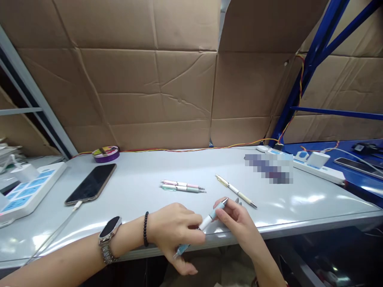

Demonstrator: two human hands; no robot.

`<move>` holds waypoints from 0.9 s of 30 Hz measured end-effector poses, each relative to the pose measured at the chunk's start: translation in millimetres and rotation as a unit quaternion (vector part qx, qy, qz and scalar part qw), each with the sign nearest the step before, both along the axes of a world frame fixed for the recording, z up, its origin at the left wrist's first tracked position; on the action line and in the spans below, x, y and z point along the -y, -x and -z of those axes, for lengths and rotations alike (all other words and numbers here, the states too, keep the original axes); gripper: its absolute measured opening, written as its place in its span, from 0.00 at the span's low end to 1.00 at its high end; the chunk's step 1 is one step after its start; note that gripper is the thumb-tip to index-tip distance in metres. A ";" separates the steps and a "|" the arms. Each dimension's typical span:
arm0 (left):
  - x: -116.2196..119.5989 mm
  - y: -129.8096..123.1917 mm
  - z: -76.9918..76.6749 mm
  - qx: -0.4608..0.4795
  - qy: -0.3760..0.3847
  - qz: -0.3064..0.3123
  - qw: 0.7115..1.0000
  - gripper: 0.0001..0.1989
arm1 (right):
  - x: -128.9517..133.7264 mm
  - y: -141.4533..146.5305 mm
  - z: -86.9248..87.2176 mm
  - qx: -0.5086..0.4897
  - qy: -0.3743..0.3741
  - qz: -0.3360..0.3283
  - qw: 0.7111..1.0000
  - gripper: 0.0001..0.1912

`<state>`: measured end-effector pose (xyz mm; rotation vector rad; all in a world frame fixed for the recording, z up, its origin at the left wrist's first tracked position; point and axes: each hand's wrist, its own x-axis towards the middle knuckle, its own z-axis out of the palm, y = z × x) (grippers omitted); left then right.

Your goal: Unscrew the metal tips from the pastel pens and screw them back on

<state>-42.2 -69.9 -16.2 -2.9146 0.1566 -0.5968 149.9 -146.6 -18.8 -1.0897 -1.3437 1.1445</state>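
Observation:
A white and light-blue pen (206,221) slants between my two hands over the table's front edge. My left hand (176,227) has its fingers curled around the clip end. Its thumb sticks out below. My right hand (236,221) pinches the pen near its metal tip, between thumb and fingers. Just behind my right hand lie small metal pieces (238,201), partly hidden by the fingers. A cream and white pen (236,190) lies beyond them. Further left, a pink pen (182,184) and a green pen (182,188) rest side by side.
A phone (91,185) on a charging cable lies at the left, near a power strip (36,187) and a purple tape roll (105,154). Another power strip (320,171) sits at the right. Cardboard (143,79) stands behind the table, with a blue metal frame (312,65) at right.

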 end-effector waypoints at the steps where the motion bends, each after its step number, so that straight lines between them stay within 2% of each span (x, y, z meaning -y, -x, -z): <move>1: -0.2 -0.7 -0.6 -0.010 0.008 -0.004 1.000 0.25 | -0.4 -0.2 1.2 -0.006 -0.002 0.003 1.000 0.10; 7: 1.7 -5.5 -2.7 -0.034 0.021 -0.012 0.999 0.32 | -1.7 0.0 6.7 -0.008 -0.012 0.033 0.999 0.11; 18: 4.9 -0.9 10.7 0.033 -0.025 0.029 0.999 0.24 | 1.7 2.1 0.4 0.017 -0.030 0.005 0.999 0.09; 20: 5.0 -3.5 6.2 0.008 -0.018 0.025 0.999 0.25 | 1.2 1.8 5.0 -0.013 -0.044 0.039 0.998 0.09; 22: -2.8 -3.2 -8.2 -0.014 0.010 0.011 1.000 0.28 | 0.3 -3.2 10.8 -0.073 -0.077 0.130 0.986 0.08; 24: -23.1 7.2 -31.7 0.004 0.058 -0.043 0.997 0.30 | -0.3 -15.5 15.5 -0.135 -0.122 0.254 0.950 0.08; 25: -37.9 18.4 -45.1 0.037 0.072 -0.110 0.991 0.28 | -0.4 -24.7 17.2 -0.146 -0.136 0.312 0.929 0.08; 26: -54.6 34.3 -58.3 0.069 0.082 -0.214 0.971 0.25 | -0.7 -35.6 18.8 -0.144 -0.163 0.373 0.902 0.08; 27: -72.1 54.8 -69.9 0.092 0.089 -0.340 0.932 0.25 | -1.3 -47.6 20.6 -0.117 -0.176 0.433 0.876 0.09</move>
